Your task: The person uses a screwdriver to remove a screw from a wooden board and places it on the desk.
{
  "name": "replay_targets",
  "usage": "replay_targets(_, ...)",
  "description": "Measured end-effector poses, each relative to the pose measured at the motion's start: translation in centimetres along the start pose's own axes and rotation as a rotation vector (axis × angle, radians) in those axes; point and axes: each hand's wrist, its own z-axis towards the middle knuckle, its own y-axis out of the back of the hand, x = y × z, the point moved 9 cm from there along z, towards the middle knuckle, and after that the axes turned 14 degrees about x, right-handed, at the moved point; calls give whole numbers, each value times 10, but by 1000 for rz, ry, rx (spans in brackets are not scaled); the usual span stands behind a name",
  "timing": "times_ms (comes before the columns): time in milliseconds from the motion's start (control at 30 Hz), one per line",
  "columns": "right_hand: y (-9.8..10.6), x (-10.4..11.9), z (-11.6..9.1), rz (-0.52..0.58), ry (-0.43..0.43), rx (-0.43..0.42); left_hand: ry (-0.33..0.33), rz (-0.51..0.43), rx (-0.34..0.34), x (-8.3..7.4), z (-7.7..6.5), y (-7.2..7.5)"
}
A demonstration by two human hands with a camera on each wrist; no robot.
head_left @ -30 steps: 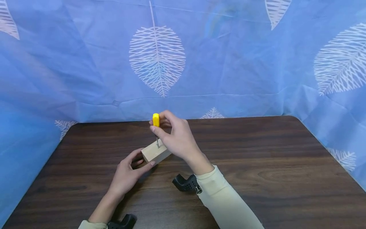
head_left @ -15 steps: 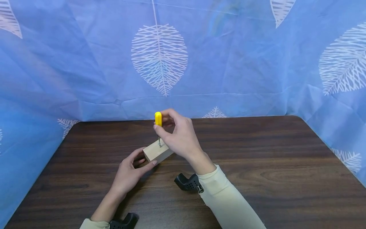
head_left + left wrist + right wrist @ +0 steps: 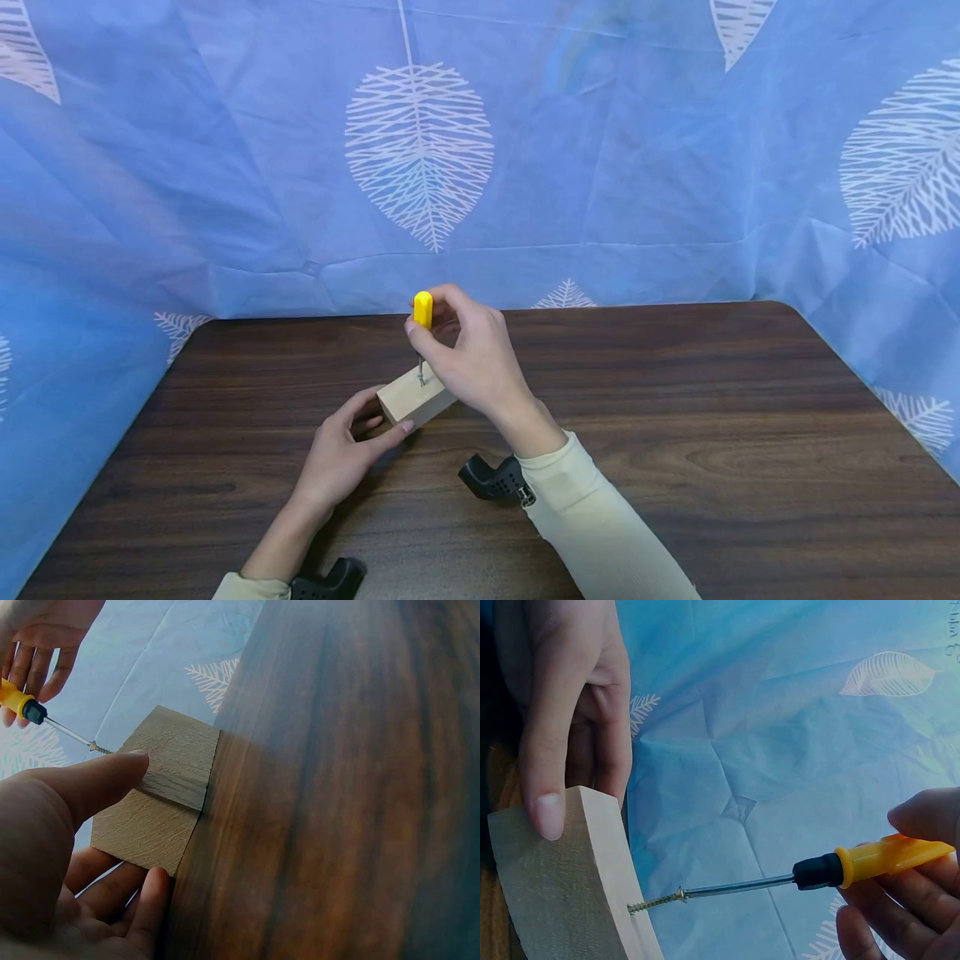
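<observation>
A pale wooden block (image 3: 414, 398) lies on the dark table, with a screw (image 3: 656, 902) standing in its top face, most of its thread showing. My left hand (image 3: 337, 458) grips the near left end of the block, thumb (image 3: 112, 784) on one side and fingers beneath and behind. Above the block, my right hand (image 3: 476, 354) pinches the yellow handle of a screwdriver (image 3: 885, 859) between thumb and fingers. The metal shaft runs down in line with the screw, its tip at the screw head. My right hand hides the block's far end in the head view.
The brown wood-grain table (image 3: 675, 400) reaches back to a blue cloth backdrop (image 3: 600, 167) printed with white leaves. Black wrist-worn devices show at my right wrist (image 3: 491, 479) and my left wrist (image 3: 330, 579).
The screwdriver handle has shifted slightly right and tilted a little, and the right thumb has moved along it. The left hand keeps its hold; the head view has shifted slightly.
</observation>
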Motion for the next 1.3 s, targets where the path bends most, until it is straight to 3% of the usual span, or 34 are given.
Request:
replay_targets(333,2,2,0,-33,49,-23,5,2,-2,0,1,0)
replay_targets(667,2,0,1,13,7,-2,16,-14,0,1,0,0)
replay_targets(1300,4,3,0,18,67,-20,5,-20,1,0,0,0)
